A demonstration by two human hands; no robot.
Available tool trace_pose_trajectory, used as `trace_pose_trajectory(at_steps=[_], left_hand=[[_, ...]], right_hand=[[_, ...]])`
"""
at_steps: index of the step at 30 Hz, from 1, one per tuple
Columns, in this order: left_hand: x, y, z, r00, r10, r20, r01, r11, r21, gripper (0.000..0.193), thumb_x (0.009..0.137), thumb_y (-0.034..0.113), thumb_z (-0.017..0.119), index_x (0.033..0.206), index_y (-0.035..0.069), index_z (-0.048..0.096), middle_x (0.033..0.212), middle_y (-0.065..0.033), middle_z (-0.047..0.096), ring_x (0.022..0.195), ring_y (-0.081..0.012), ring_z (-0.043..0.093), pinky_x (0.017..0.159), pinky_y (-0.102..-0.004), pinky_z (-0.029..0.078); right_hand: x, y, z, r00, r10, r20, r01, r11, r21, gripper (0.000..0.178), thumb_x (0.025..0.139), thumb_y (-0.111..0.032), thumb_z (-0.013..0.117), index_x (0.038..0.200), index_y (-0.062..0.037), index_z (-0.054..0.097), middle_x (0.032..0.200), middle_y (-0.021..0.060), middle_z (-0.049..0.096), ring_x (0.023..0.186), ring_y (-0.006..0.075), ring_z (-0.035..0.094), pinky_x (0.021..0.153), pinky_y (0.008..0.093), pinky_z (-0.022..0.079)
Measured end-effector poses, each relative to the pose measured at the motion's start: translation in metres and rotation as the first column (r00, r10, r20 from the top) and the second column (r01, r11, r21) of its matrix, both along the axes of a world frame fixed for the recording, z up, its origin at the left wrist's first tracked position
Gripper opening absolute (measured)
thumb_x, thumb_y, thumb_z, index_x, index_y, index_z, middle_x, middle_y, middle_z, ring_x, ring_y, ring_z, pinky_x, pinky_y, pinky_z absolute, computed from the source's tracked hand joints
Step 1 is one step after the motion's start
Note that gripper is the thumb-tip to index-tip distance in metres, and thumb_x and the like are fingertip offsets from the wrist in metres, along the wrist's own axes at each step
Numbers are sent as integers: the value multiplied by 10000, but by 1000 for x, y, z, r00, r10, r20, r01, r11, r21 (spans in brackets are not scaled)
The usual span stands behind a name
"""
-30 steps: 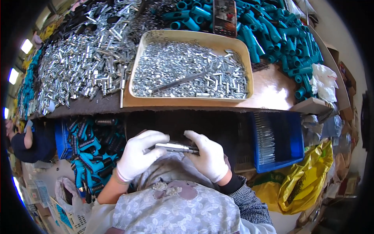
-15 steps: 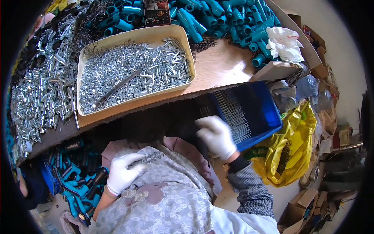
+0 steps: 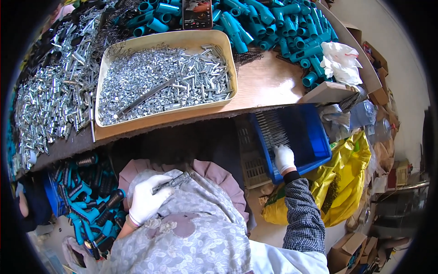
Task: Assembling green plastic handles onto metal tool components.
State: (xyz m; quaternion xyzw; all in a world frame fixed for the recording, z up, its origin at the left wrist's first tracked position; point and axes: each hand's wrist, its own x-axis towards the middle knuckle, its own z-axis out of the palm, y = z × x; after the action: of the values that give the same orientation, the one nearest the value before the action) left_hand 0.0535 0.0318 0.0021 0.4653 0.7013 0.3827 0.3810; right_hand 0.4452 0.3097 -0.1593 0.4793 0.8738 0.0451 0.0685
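We see a person in white gloves [image 3: 147, 197], a flecked sleeve [image 3: 303, 217] and a pale grey apron [image 3: 196, 249].
The gloves look thin and plain, one on the left hand [image 3: 148, 201] and one on the right hand [image 3: 285, 159]. At the right wrist we make out a black cuff [image 3: 291, 176]; the sleeve behind it is dark and light, its weave too fine to tell. Smooth, whitish-blue cloth [image 3: 278, 259] covers the upper arm. Lighter leaves pattern the apron, which carries a mauve patch [image 3: 185, 225] with cream blossoms [image 3: 168, 226] and a dusty-pink frill [image 3: 223, 180].
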Motion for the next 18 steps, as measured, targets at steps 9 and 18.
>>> trace_pose_trajectory(at_steps=[9, 18], left_hand=[[-11, -1, 11, 975, 157, 157, -151, 987, -51, 316, 834, 52, 711, 1137, -25, 670, 928, -94, 694, 857, -172, 654, 780, -279, 510], [-3, 3, 17, 979, 203, -26, -197, 969, 149, 464, 818, 118, 783, 1233, -2, 613, 1037, -149, 694, 912, -218, 685, 823, -318, 529]], right_hand=[[-34, -2, 66, 653, -144, -743, 226, 974, 10, 73, 796, -42, 667, 791, -27, 596, 680, 144, 650, 620, 304, 660, 596, 381, 535], [-218, -145, 136, 21, -951, -308, -856, 142, -498, 173, 909, -20, 622, 1048, -18, 519, 1069, 211, 659, 907, 258, 703, 840, 391, 586]])
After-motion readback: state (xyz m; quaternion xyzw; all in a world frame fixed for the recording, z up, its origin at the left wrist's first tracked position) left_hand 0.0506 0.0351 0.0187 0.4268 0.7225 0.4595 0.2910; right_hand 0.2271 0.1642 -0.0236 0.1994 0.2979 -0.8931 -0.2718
